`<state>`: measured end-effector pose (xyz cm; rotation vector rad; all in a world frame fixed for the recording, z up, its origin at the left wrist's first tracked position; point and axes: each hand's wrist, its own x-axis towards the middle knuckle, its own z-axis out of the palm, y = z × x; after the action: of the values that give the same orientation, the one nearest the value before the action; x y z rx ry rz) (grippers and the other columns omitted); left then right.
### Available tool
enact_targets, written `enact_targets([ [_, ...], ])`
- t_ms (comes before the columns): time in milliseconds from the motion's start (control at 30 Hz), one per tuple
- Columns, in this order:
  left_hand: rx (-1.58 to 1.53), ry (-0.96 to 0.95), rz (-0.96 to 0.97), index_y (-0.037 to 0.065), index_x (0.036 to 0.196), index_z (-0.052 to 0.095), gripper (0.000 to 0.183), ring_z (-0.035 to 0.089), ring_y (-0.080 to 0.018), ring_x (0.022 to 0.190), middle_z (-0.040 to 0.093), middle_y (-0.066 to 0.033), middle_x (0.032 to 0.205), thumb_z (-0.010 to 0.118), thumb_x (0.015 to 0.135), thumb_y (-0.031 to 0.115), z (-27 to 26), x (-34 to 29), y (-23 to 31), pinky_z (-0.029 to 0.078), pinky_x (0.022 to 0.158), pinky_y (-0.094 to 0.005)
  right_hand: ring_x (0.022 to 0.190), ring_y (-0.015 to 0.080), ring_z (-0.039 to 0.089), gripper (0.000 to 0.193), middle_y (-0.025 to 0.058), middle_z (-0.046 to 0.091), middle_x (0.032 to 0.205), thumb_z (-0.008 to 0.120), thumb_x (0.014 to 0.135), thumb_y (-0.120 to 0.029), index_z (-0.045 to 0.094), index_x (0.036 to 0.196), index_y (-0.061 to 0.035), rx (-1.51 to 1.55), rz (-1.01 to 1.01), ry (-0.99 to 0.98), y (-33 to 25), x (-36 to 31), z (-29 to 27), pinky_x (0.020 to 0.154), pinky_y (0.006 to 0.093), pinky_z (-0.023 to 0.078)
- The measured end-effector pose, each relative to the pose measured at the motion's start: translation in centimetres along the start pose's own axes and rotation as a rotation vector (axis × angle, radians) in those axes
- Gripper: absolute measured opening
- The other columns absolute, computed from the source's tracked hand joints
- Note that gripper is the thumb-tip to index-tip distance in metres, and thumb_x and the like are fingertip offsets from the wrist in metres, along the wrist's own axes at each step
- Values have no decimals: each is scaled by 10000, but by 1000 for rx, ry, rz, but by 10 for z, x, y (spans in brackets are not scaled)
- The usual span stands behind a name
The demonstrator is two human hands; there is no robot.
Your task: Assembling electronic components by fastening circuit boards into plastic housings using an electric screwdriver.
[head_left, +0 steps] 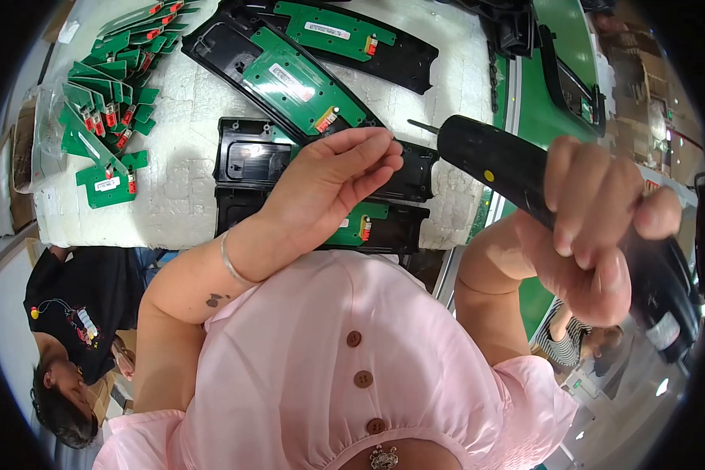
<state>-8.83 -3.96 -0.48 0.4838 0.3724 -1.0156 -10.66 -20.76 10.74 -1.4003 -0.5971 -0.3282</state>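
Left hand [321,178], fingertips pinched, over black housings [227,55] fitted with green boards [286,82]. Right hand [594,219] grips black screwdriver [505,160], bit pointing left. Loose boards [102,70] heaped upper left.

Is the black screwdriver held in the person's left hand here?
No, the right hand grips the black screwdriver, while the left hand is apart from it with its fingertips pinched together.

Your rounded black electric screwdriver [495,157] looks like smooth plastic with a soft sheen, its slim dark bit [423,125] metal. The flat green circuit board [268,77] is glossy, the long black housing [218,52] beneath it shiny plastic. The broad white worktop [184,210] looks rough and matt; your pink cloth blouse [290,368], satiny.
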Motion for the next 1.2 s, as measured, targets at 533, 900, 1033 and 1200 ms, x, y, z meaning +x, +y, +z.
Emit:
enact_targets([
  [533, -63, 56, 139, 32, 927, 548, 129, 547, -85, 768, 568, -32, 853, 523, 843, 127, -30, -26, 28, 476, 695, -187, 490, 134, 431, 263, 64, 456, 583, 494, 651, 9, 452, 911, 1, -363, -53, 378, 46, 2, -3, 508, 266, 388],
  [900, 30, 116, 99, 22, 971, 553, 170, 559, -87, 796, 579, -39, 884, 523, 844, 132, -8, -33, 21, 477, 708, -179, 480, 47, 418, 335, -65, 450, 568, 530, 557, 37, 461, 856, -97, 216, -64, 111, 2, -6, 15, 571, 205, 350],
  [1033, 11, -60, 20, 26, 963, 561, 182, 564, -80, 759, 586, -38, 864, 527, 844, 159, -6, -32, 8, 477, 691, -181, 502, 19, 501, 267, -73, 536, 578, 561, 594, -50, 431, 818, -111, 262, -90, 85, -18, -12, 24, 574, 159, 404],
  [1200, 10, -78, -10, 34, 922, 567, 154, 559, -81, 722, 586, -31, 825, 523, 848, 161, -3, -35, -1, 472, 645, -192, 491, 24, 505, 271, -70, 540, 582, 558, 613, -77, 447, 860, -95, 206, -63, 142, -20, -23, 28, 541, 160, 404],
])
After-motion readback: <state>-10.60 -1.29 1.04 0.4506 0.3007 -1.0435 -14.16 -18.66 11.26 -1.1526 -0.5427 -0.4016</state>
